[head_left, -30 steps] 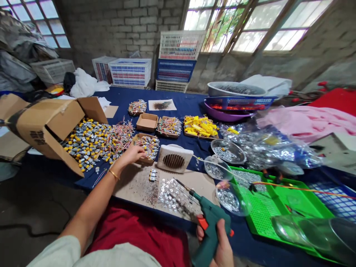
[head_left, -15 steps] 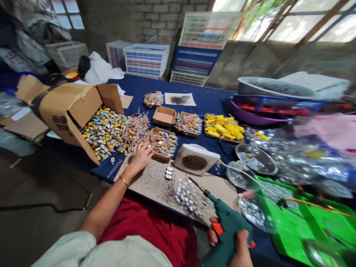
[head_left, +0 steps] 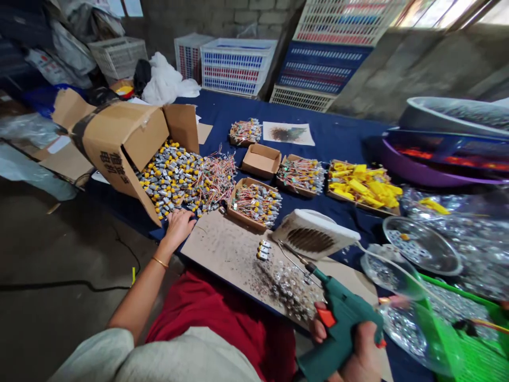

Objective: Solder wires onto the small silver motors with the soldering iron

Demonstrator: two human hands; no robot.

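Observation:
My left hand (head_left: pixel 180 227) is at the near edge of a heap of small grey and yellow motors (head_left: pixel 175 172); its fingers are bent and what they hold, if anything, is hidden. My right hand (head_left: pixel 360 345) is wrapped round a green glue gun (head_left: pixel 344 313) with an orange trigger, its nozzle pointing up and left over the brown board (head_left: pixel 214 246). Several small motors (head_left: pixel 263 249) stand in a row on the board, left of the nozzle. Beside them lies a pile of small clear pieces (head_left: pixel 292 286). A box of wired motors (head_left: pixel 256 204) sits behind the board.
An open carton (head_left: pixel 119 143) lies at the left. Behind the board are a white fan-like unit (head_left: pixel 316 233), an empty small box (head_left: pixel 261 161) and a box of yellow parts (head_left: pixel 363 185). Metal bowls (head_left: pixel 421 246) and a green tray (head_left: pixel 477 339) stand at the right.
My left hand has moved left, from the box of wired motors to the motor heap. My right hand still holds the glue gun. The view has shifted, so the table things appear further right.

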